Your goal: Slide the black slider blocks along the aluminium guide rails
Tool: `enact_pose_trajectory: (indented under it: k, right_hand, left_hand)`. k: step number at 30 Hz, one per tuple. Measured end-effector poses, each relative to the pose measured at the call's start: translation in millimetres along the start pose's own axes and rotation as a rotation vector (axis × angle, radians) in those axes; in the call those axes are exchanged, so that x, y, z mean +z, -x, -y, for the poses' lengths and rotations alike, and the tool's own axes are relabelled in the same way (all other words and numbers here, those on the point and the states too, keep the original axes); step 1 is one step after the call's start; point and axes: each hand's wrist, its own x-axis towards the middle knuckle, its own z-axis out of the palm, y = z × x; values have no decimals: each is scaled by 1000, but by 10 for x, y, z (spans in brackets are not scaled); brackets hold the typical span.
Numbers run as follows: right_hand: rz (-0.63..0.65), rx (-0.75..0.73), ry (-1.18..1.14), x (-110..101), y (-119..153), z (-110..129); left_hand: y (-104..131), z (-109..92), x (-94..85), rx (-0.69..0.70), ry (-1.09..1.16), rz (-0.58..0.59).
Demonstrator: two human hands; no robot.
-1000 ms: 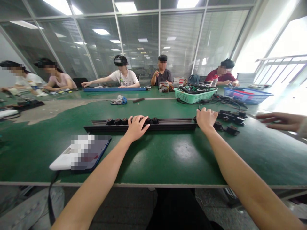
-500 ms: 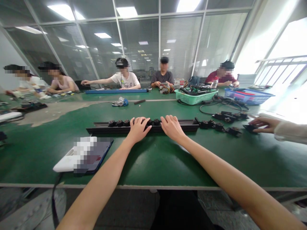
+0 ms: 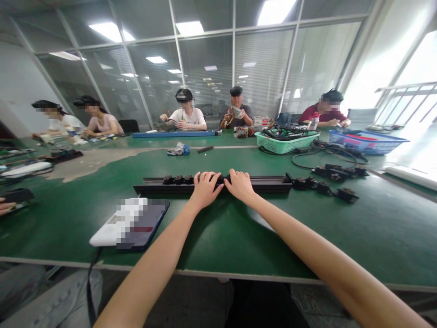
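A long black rail (image 3: 269, 187) lies sideways on the green table, with several small round black parts (image 3: 178, 179) in its channel left of the hands. My left hand (image 3: 205, 189) rests over the middle of the rail, its fingers curled round black parts there. Close on its right, my right hand (image 3: 240, 184) has its fingers bent over the same row, thumb near the left thumb. The pieces under the fingers are mostly hidden. Off the rail's right end, more black parts (image 3: 322, 187) lie in a loose line.
A phone with a white device (image 3: 105, 233) lies at the near left. Behind the rail are a grey-blue cloth (image 3: 179, 149), a green basket (image 3: 288, 144) of cables and a blue basket (image 3: 370, 142). Several people sit across the table; another person's fingers show at the left edge.
The view has shifted left. My right hand has come closer to my left hand along the rail. Another person's hand has left the black parts at the right.
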Motion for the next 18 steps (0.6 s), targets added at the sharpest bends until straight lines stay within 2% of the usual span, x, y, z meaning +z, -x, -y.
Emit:
enact_pose_trajectory:
  k: [6,18]
  right_hand:
    - [42,91,-88,8,-72,24]
    - [14,80,-132,59,-61,-30]
  left_hand:
    - [-9,-2,10,3,-1,-2]
    - [-17,1,5,5,-13,1]
